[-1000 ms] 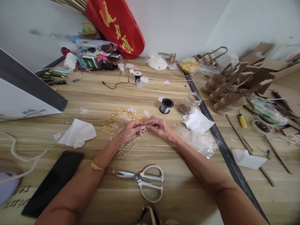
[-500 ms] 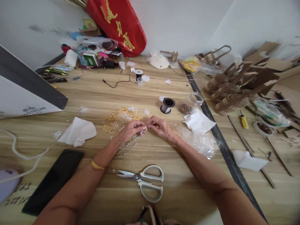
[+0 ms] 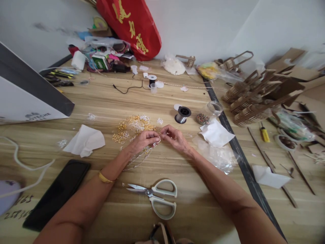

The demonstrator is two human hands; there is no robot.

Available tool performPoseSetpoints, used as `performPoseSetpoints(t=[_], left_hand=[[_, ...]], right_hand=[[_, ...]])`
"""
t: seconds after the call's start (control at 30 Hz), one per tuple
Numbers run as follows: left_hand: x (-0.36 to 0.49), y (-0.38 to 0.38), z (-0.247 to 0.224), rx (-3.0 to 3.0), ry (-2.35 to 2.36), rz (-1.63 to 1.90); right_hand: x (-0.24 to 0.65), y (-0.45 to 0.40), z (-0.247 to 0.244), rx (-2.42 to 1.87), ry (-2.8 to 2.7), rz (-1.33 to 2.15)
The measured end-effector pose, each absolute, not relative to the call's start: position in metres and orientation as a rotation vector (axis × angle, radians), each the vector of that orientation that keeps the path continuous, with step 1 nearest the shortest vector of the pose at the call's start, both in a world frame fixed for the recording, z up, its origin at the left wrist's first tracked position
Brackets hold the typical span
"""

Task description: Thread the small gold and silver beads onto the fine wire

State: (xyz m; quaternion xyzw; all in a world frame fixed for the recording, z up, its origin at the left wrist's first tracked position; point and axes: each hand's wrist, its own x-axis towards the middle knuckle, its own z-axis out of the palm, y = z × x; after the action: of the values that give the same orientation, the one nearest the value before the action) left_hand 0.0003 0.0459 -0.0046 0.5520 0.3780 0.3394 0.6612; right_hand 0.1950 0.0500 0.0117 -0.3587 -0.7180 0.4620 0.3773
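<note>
My left hand point(image 3: 144, 140) pinches a small beaded piece of jewellery point(image 3: 155, 142) with reddish and silvery parts, held just above the wooden table. Close on its right, my right hand point(image 3: 174, 137) is closed, thumb and fingertips pressed together; what lies between them is too small to make out. A silvery chain point(image 3: 138, 161) trails on the table below my left hand. Behind the hands lies a pile of gold and silver findings point(image 3: 132, 123), partly covered by my left hand. White-handled scissors point(image 3: 154, 193) rest nearer to me, blades slightly apart and pointing left.
A spool of wire point(image 3: 182, 115) and a glass jar of beads point(image 3: 212, 110) stand beyond my right hand. White paper point(image 3: 217, 133) and clear plastic bags point(image 3: 220, 156) lie to the right. At left are a tissue point(image 3: 85, 140) and a black phone point(image 3: 57, 195).
My two hands' fingertips have drawn slightly apart, leaving a small gap. The beaded piece stays at my left hand. The camera view has shifted a little.
</note>
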Motion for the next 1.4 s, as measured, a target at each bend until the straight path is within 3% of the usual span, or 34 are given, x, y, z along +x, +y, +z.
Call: performPoseSetpoints(t=[0.57,1.4], left_hand=[[0.0053,0.0451,-0.0025,1.24,0.938,0.951],[0.0049,0.0453,-0.0063,1.125,0.869,0.956]], right_hand=[[0.1894,0.0456,0.009,-0.893,-1.894,1.01],[0.1917,0.0471,0.0113,-0.958,-1.727,1.298]])
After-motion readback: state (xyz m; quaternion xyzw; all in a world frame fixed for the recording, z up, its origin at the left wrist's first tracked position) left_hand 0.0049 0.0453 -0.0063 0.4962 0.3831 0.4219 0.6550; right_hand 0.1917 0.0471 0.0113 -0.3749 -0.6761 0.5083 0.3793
